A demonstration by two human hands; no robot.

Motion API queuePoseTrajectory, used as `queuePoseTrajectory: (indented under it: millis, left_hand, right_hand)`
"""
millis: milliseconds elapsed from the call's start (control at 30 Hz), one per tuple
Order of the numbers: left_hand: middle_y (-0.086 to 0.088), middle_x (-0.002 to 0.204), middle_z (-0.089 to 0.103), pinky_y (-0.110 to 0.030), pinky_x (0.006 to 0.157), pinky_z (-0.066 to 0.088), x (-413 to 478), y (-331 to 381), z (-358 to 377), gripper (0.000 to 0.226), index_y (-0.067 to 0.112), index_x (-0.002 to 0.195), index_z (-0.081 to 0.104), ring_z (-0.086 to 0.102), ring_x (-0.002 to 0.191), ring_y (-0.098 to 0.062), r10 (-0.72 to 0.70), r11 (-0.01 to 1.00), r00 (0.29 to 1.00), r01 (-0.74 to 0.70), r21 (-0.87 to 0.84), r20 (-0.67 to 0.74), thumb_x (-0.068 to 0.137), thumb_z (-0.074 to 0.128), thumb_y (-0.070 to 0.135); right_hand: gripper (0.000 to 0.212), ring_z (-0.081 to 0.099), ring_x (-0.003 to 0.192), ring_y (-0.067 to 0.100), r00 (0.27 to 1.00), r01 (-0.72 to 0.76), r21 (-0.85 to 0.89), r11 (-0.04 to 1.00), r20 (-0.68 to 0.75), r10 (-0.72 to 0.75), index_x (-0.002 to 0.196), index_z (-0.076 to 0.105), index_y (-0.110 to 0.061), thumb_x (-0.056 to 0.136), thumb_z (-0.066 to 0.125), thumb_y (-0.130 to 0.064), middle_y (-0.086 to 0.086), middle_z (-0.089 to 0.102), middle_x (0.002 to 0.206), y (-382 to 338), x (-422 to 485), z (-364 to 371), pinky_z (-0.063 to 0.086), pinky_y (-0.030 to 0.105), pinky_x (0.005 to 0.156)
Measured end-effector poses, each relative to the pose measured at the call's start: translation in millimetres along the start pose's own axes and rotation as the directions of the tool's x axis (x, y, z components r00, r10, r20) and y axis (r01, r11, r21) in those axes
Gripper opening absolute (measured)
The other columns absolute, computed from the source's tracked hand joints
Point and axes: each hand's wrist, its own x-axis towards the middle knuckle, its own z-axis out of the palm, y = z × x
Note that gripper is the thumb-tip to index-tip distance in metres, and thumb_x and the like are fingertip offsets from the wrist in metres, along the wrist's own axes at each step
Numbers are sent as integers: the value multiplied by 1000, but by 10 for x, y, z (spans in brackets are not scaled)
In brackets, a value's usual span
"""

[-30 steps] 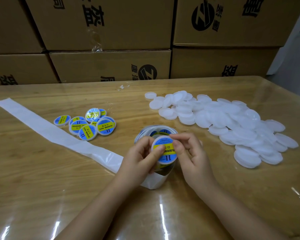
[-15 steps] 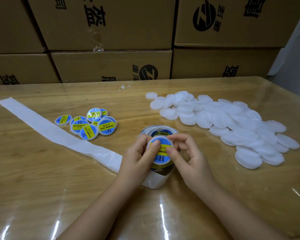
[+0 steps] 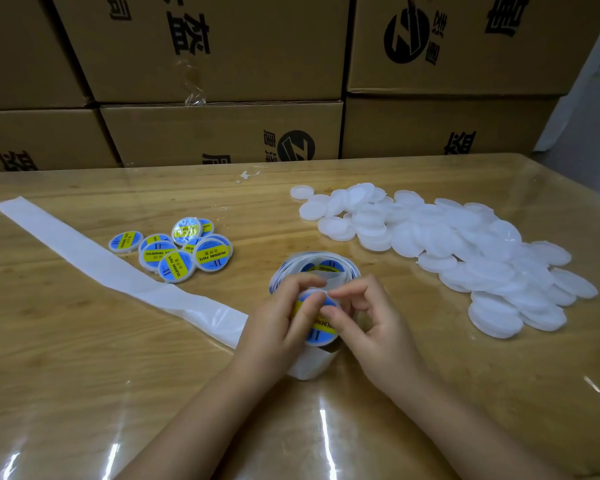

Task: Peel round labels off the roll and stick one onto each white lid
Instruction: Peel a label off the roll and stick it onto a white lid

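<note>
A person's left hand [image 3: 274, 327] and right hand [image 3: 378, 336] pinch one round white plastic lid [image 3: 317, 336] between curled fingers and thumbs, just above the single coiled roll of blue-and-yellow labels [image 3: 314, 268] at the near middle of the wooden table [image 3: 84, 393]. The lid faces the camera, its label's yellow band slanting from upper left to lower right. About eight labelled lids [image 3: 174, 251] cluster to the left beside one white backing strip [image 3: 84, 258]. Unlabelled white lids [image 3: 447, 244], too many to count, are heaped to the right.
</note>
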Motion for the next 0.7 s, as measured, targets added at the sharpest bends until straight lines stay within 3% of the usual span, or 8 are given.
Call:
queuePoseTrajectory:
  millis: [167, 267, 333, 400, 433, 500, 600, 700]
  left_hand:
    - [19, 77, 62, -18, 64, 45, 10, -22, -60, 17, 39, 89, 55, 58, 72, 1, 109, 991, 994, -109, 83, 9, 90, 40, 46]
    - [14, 78, 61, -13, 67, 43, 82, -89, -148, 16, 38, 89, 53, 56, 75, 5, 66, 995, 985, -52, 88, -160, 95, 38, 39]
    - [15, 85, 61, -13, 76, 44, 190, -208, -290, 21, 34, 92, 56, 55, 83, 9, -58, 996, 928, 81, 46, -367, 98, 37, 25]
    - [0, 94, 63, -35, 84, 46, 312, -368, -479, 23, 28, 100, 58, 59, 87, -14, -336, 940, 805, 316, -126, -489, 96, 38, 18]
    - [-9, 95, 61, -40, 77, 47, 349, -451, -574, 25, 27, 105, 57, 57, 77, -25, -470, 882, 733, 414, -226, -491, 94, 37, 17]
    - [-9, 89, 57, -34, 62, 43, 361, -590, -708, 32, 25, 117, 53, 53, 60, -18, -592, 805, 658, 514, -298, -466, 91, 37, 16]
    - [0, 90, 62, -33, 72, 43, 329, -663, -785, 45, 19, 133, 42, 60, 71, -14, -549, 821, 674, 546, -167, -495, 89, 45, 12]
    - [-10, 122, 57, -34, 79, 40, 303, -733, -809, 56, 13, 141, 34, 58, 95, -23, -476, 784, 726, 606, 136, -496, 87, 52, 11]
  right_hand:
    - [12, 59, 97, 15, 999, 42, -56, 998, 18, -41, 94, 58, -48, 88, 49, -42, -20, 66, 94, 24, 6, -37, 49, 36, 83]
    - [15, 50, 93, -2, 984, 161, -271, 949, -26, -175, 98, 59, -36, 91, 47, -30, -19, 63, 86, 89, 46, -71, 39, 27, 86]
    - [19, 47, 89, -8, 974, 182, -347, 920, -62, -216, 99, 62, -23, 91, 46, -24, -21, 59, 82, 139, 72, -104, 35, 28, 86]
    - [23, 46, 89, -13, 972, 153, -373, 915, -110, -208, 98, 64, -17, 90, 44, -23, -18, 59, 80, 175, 92, -144, 33, 28, 86]
    - [24, 45, 89, -14, 970, 137, -385, 912, -133, -202, 98, 64, -17, 90, 43, -24, -16, 60, 81, 189, 100, -163, 32, 26, 87]
    - [22, 46, 89, -13, 965, 110, -415, 903, -173, -197, 98, 64, -19, 90, 44, -23, -17, 59, 83, 212, 115, -189, 29, 19, 89]
    - [16, 51, 83, -3, 966, 47, -422, 905, -210, -148, 96, 63, -20, 89, 49, -16, -17, 61, 86, 232, 146, -210, 25, 14, 91]
    - [16, 52, 82, 0, 969, -2, -412, 911, -227, -101, 95, 62, -21, 88, 49, -17, -17, 61, 86, 239, 154, -223, 24, 12, 92]
